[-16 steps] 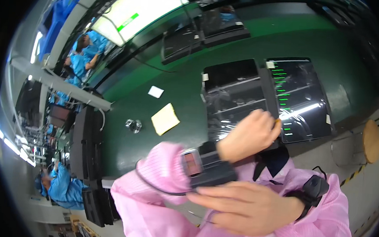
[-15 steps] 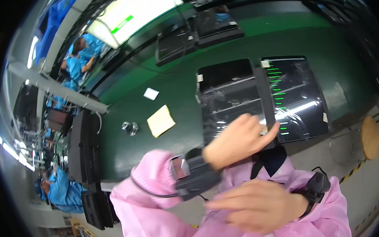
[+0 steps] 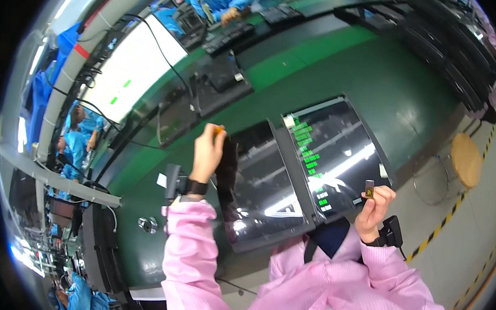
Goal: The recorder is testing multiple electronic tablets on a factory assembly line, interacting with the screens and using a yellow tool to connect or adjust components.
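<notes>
In right grip (image 3: 374, 211), small stick (image 3: 369, 189).

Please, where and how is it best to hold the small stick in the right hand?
Probably pinch the stick by its darker lower end, coming from the person's side, as the right hand does: it looks short and flat, and its grey end points away from the palm.

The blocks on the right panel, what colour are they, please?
Mostly green blocks, some white; best in the head view.

both hands (image 3: 206, 155) (image 3: 374, 208) well apart, fingertips pinched, forearms (image 3: 191, 242) (image 3: 390, 260) extended forward
</notes>
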`<state>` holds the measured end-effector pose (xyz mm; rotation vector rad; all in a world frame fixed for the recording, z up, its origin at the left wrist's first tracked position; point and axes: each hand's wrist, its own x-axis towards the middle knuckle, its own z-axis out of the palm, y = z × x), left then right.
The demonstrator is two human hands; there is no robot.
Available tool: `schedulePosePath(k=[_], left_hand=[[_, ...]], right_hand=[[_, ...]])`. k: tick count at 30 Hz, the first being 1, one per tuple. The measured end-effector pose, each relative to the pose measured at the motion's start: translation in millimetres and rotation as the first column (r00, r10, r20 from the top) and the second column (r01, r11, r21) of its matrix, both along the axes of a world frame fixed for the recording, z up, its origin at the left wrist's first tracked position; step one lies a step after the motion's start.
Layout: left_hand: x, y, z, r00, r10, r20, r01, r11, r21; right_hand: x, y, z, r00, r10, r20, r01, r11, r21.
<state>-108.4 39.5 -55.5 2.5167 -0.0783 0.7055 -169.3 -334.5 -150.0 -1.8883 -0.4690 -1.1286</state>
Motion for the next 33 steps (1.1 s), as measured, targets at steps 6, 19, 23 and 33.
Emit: schedulePosePath(k=[6,19,23,33], left_hand=[[14,9,-39,0.991,0.082,-0.108,-0.071,0.992,0.106],[17,-3,-14,0.996,0.071,-0.044,-0.068,0.996,0.065],[20,2,-24,0.997,0.073,-0.023,-0.071,0.995,0.069],[15,6,-30,0.999,0.047,0.003,-0.047,0.994,0.097]], right_hand=[[42,9,25,0.96,-0.041,-0.278,0.034,0.999,-0.029],[-52,20,21,0.374,0.76,-0.532,-0.279,0.639,0.717],[-71,44,14,0.17,0.873,-0.457,-0.155,0.481,0.863],[-77,53,10,0.191,0.872,-0.45,-0.066,0.469,0.881]])
